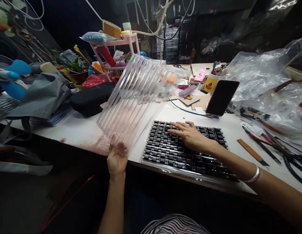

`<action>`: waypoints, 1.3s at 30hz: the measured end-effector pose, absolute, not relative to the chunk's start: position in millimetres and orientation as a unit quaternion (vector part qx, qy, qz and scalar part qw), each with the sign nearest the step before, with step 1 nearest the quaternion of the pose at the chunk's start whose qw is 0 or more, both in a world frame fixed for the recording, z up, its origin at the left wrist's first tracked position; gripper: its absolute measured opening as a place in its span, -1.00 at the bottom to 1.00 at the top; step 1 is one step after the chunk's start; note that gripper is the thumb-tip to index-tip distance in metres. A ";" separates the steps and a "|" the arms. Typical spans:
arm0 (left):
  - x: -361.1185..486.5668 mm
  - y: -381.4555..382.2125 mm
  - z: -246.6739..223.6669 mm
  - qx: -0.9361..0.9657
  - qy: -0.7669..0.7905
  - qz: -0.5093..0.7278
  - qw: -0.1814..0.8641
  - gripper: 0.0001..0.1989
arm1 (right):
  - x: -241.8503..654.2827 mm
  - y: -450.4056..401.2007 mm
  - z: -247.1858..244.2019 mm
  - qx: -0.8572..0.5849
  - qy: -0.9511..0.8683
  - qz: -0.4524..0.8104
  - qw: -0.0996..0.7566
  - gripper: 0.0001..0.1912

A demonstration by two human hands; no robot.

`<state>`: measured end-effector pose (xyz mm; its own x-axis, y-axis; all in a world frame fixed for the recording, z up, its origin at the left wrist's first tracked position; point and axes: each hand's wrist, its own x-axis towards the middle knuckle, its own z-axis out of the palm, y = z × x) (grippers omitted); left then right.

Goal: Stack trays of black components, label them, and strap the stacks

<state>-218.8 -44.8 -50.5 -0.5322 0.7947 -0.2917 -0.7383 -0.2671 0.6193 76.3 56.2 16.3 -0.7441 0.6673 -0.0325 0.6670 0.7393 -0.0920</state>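
Note:
A clear ribbed plastic tray (133, 97) is tilted up over the table, its lower edge gripped by my left hand (117, 159). The fingers show through the plastic. To the right, a second clear tray (175, 169) lies flat at the table's front edge, filled with rows of small black circuit parts (163, 143). My right hand (190, 135) rests palm down on these parts with its fingers spread, holding nothing.
A phone (222, 97) stands upright behind the filled tray, with a yellow and white cup (211, 82) beyond it. Pliers, tweezers and plastic bags (260, 71) lie right. At left are a black case (92, 97), a grey bag (41, 96) and a pink rack (121, 42).

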 end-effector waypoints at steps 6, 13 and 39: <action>-215.9 -40.6 -47.9 0.045 0.373 0.792 0.482 -0.62 | 128.8 -8.4 17.8 -0.396 -0.890 0.040 0.222 -0.43; -214.6 -40.2 -40.0 0.046 0.402 0.785 0.470 -0.65 | 130.8 -52.1 -6.1 -0.388 -0.900 0.009 0.196 -0.42; -172.4 -16.8 -28.0 0.505 0.689 0.438 0.279 -0.83 | 222.7 -60.3 -0.4 -0.667 -0.642 0.244 0.290 -0.50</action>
